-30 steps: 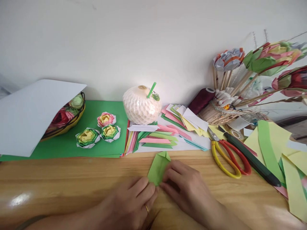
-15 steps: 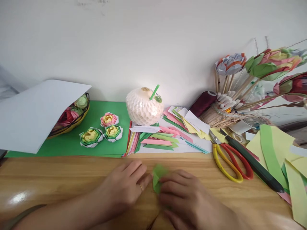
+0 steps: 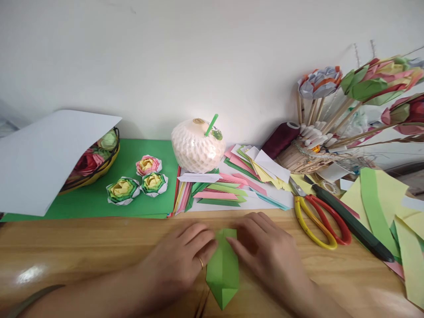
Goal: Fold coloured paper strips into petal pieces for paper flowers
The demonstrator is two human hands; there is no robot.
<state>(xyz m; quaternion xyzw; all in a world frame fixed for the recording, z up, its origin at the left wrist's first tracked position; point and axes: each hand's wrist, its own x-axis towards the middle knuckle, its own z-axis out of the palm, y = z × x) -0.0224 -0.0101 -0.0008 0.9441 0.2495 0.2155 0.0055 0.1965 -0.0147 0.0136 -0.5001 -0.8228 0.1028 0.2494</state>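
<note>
A light green strip of paper [image 3: 221, 265] lies lengthwise on the wooden table, creased down its middle. Its near end is folded to a point, with a small lighter flap at the right. At the strip's upper left edge, my left hand [image 3: 185, 254], wearing a ring, has its fingers curled with the tips closed on the paper; they are slightly blurred. My right hand [image 3: 268, 247] is at the upper right edge. Its thumb touches the paper, while the other fingers stretch forward, apart from the thumb.
Folded paper strips [image 3: 218, 194] lie behind the hands, with a netted white fruit [image 3: 198, 145] beyond. Three paper flowers [image 3: 154, 182] sit on green sheets [image 3: 149, 145]. To the right are scissors [image 3: 318, 221], a dark green cutter [image 3: 357, 227], paper scraps [image 3: 374, 198] and a flower basket [image 3: 298, 154].
The green paper has opened out flatter and longer, its pointed end now showing toward me. My right hand has moved right and forward, uncovering it; my left hand has shifted slightly right.
</note>
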